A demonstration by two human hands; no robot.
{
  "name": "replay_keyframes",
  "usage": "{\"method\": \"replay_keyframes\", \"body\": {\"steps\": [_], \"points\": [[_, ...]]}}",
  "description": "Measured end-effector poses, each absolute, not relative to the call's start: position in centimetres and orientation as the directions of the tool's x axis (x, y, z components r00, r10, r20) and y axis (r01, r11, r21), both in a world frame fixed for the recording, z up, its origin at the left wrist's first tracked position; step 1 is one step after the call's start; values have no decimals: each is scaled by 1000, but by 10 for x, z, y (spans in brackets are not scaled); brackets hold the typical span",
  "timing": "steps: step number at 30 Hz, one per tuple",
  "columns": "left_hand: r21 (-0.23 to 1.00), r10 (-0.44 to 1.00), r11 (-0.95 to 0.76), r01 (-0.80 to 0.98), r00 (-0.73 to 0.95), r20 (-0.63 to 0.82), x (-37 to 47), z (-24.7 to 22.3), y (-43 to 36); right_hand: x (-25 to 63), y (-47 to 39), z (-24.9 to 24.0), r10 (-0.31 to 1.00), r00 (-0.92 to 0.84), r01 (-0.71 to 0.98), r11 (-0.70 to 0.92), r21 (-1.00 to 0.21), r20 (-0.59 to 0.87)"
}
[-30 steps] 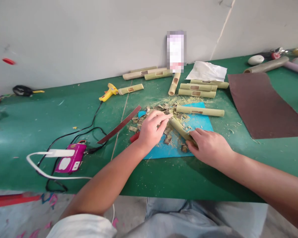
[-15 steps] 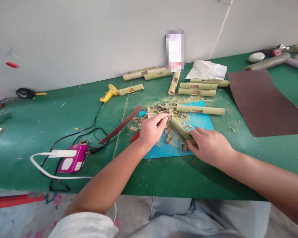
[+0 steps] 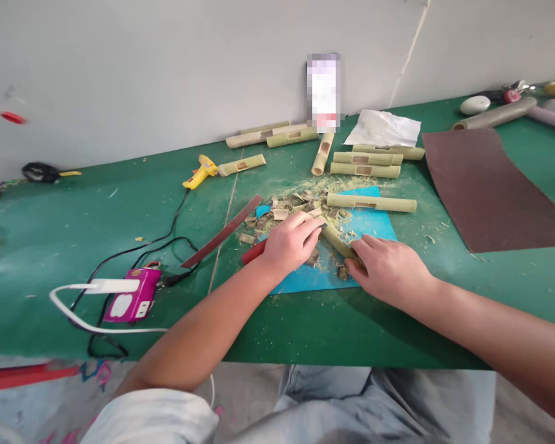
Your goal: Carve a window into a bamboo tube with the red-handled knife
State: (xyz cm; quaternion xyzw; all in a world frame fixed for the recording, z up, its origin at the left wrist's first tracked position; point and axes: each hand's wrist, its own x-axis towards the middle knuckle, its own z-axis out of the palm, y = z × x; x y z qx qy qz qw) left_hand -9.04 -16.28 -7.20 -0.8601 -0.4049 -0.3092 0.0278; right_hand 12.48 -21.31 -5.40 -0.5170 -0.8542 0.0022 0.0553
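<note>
My right hand (image 3: 391, 268) is closed around the near end of a green bamboo tube (image 3: 337, 239), which lies slanted over a blue sheet (image 3: 296, 282). At the tube's far end my left hand (image 3: 290, 242) pinches a small dark piece of sandpaper (image 3: 322, 226), mostly hidden by the fingers. Beside the left hand, a red object (image 3: 253, 251) is partly covered by the wrist. Bamboo chips (image 3: 281, 214) and pale shavings are heaped just beyond the hands. Another bamboo tube (image 3: 388, 204) with a cut slot lies across the sheet's far edge.
Several slotted bamboo tubes (image 3: 365, 170) lie farther back. A brown sandpaper sheet (image 3: 494, 191) is at right, a narrow brown strip (image 3: 222, 233) at left. Left too are a yellow glue gun (image 3: 201, 173) and a purple power block (image 3: 134, 295) with cables. A phone (image 3: 324, 92) leans on the wall.
My left hand has shifted slightly right and turned with the sandpaper at the tube's end, uncovering more of the red object. The right hand keeps its grip on the tube. The view has shifted a little.
</note>
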Motion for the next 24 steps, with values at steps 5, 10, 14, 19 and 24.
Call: {"method": "replay_keyframes", "body": {"steps": [5,10,14,19,24], "points": [[225,689,-681,697,505,519,-92,-73,-161,125,-213,-53,881,-465,881,470,-49,93],[239,682,-681,692,481,551,-94,-73,-158,124,-213,-52,882,-463,883,467,-37,90],[249,689,-666,703,453,565,-97,-73,-156,124,-214,-51,886,-456,888,459,-21,78],[230,693,-656,719,453,560,-99,-71,-157,123,-213,-51,891,-449,893,451,-13,74],[238,708,-643,728,446,548,-99,-71,-157,120,-213,-49,889,-455,891,455,10,54]]}}
